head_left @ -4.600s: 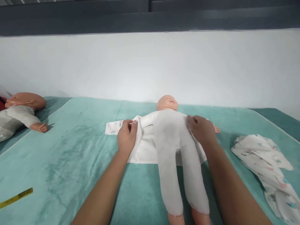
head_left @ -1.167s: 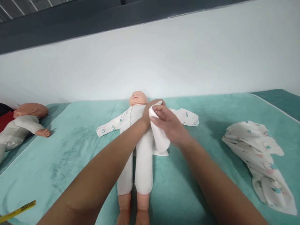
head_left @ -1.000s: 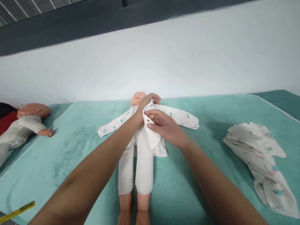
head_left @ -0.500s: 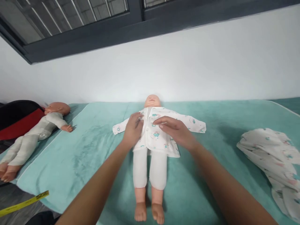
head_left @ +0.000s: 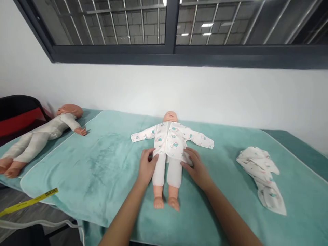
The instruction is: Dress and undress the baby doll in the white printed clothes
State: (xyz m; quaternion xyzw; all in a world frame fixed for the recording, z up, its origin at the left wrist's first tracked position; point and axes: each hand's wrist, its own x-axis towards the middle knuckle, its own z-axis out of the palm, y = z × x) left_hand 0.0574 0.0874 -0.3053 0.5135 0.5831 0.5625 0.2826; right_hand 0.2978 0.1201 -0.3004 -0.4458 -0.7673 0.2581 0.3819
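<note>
A baby doll (head_left: 170, 116) lies on its back, head toward the wall, wearing a white printed shirt (head_left: 175, 140) and white trousers (head_left: 174, 172). Both sleeves are spread out sideways and the shirt front looks closed. At the hem on the left side, my left hand (head_left: 148, 165) touches the shirt with thumb and fingers apart. My right hand (head_left: 196, 168) is at the opposite hem corner, its fingers on the shirt's edge and its thumb by the trousers. Neither hand visibly grips the cloth.
A second doll (head_left: 55, 127) in white lies to the left, near a black and red chair (head_left: 23, 118). Crumpled printed clothing (head_left: 263, 177) is on the right of the green blanket (head_left: 107, 174). A yellow strip (head_left: 30, 202) shows at lower left. Behind are a wall and a barred window (head_left: 164, 54).
Both hands have moved from the shirt's chest down to its lower hem, spreading to either side. The view has tilted up and levelled, showing more of the window.
</note>
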